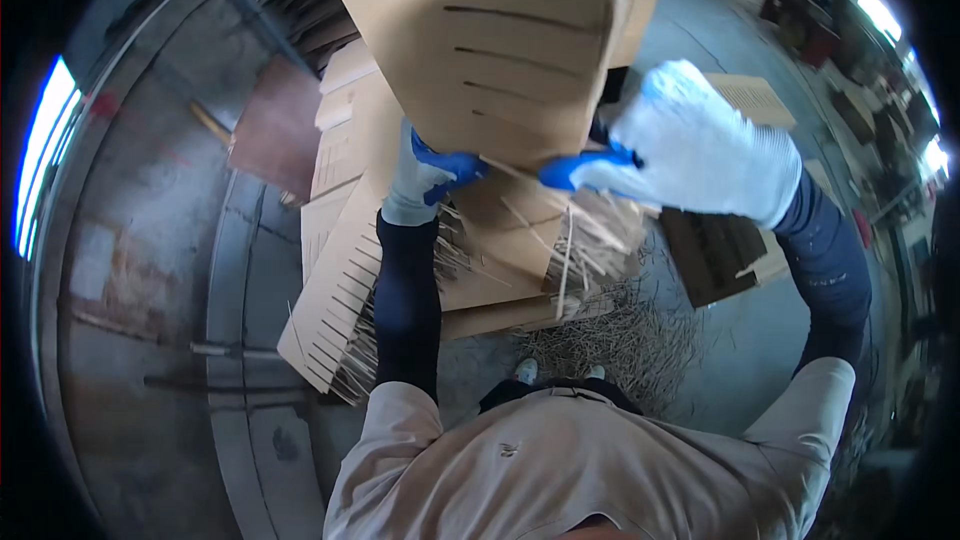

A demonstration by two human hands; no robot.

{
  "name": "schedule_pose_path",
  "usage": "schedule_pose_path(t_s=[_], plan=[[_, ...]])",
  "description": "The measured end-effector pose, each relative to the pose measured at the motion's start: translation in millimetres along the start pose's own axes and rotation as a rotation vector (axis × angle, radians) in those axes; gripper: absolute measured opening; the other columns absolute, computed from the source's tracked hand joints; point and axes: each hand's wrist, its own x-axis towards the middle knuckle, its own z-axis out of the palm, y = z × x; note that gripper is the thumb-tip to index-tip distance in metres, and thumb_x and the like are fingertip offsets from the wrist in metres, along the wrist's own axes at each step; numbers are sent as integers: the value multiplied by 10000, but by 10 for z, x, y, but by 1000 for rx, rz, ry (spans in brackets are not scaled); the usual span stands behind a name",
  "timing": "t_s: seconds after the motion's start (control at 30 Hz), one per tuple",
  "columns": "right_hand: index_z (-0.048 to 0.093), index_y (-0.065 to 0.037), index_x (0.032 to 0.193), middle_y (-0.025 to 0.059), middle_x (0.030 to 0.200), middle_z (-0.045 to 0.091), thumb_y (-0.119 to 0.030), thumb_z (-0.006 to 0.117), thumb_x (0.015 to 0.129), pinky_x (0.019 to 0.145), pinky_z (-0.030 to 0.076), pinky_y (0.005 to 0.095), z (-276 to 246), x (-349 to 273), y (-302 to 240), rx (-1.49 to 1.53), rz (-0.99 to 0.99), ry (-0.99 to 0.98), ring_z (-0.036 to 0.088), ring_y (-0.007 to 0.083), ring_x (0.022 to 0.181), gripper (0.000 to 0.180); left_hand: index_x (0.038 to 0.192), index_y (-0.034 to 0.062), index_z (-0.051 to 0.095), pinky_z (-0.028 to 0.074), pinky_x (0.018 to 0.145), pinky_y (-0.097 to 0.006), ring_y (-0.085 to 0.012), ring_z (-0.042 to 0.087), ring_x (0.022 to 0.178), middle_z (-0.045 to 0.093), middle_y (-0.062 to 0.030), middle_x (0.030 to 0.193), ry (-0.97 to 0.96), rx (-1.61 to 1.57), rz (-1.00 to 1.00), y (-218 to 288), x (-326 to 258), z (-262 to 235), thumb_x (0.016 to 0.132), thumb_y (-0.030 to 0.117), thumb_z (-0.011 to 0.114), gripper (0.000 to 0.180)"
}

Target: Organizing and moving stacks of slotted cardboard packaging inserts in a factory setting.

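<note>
A large tan cardboard sheet (520,60) with a row of dark slots stands tilted up in front of me. My left hand (432,175), in a white glove with blue fingers, is closed on its lower left edge. At the same lower edge, to the right, my right hand (690,145) has its gloved fingers pressed together and is partly smeared by motion. Whatever sits between those fingertips is hidden. Thin cardboard strips (595,240) hang in a bunch just below the right hand. More slotted cardboard (340,290) lies stacked beneath and beside my left forearm.
Loose cardboard strips (630,345) form a pile on the floor near my shoes. A dark slotted board (715,255) lies to the right, with another tan slotted sheet (750,100) beyond it. A reddish-brown panel (275,125) stands at the left, beside long grey floor beams (230,340).
</note>
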Motion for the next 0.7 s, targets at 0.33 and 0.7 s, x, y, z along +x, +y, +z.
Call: schedule_pose_path(t_s=[0.33,0.7], plan=[[526,109,1208,199,1109,632,-70,767,747,917,491,335,573,94,353,935,-363,3,635,264,1018,551,1311,12,477,489,905,-303,-168,589,1073,620,-76,1176,183,-70,-153,-16,-67,31,661,50,690,684],[654,2,1143,161,1151,650,-277,718,830,888,472,323,627,380,201,1090,-535,147,640,256,1000,423,1286,19,501,511,835,-305,-144,597,1013,622,-70,1148,79,271,-26,-408,-93,-311,697,44,692,620]])
